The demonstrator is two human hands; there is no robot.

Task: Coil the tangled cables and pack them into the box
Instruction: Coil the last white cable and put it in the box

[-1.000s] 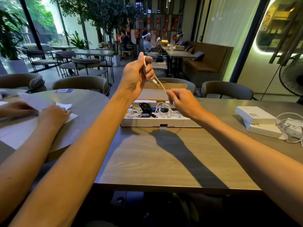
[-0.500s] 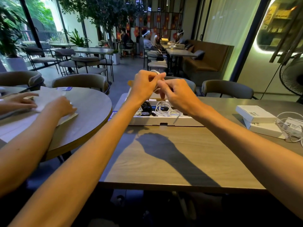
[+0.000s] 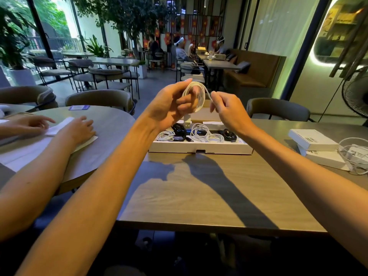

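A: So, what's nearest?
B: A bare wooden table (image 3: 199, 196), with both hands up above it. The left hand (image 3: 171, 108) curls its fingers round a white cable (image 3: 199, 92) wound in loops; the right hand (image 3: 229, 112) pinches its loose strand.
A: And the cable's ends?
B: One USB plug (image 3: 187, 122) dangles below the left palm, blurred. The other I cannot find.
A: Farther back?
B: An open white box (image 3: 199, 150) on the table holds coiled white cables (image 3: 201, 134) and a black cable (image 3: 230, 135). The wrists hide part of it.
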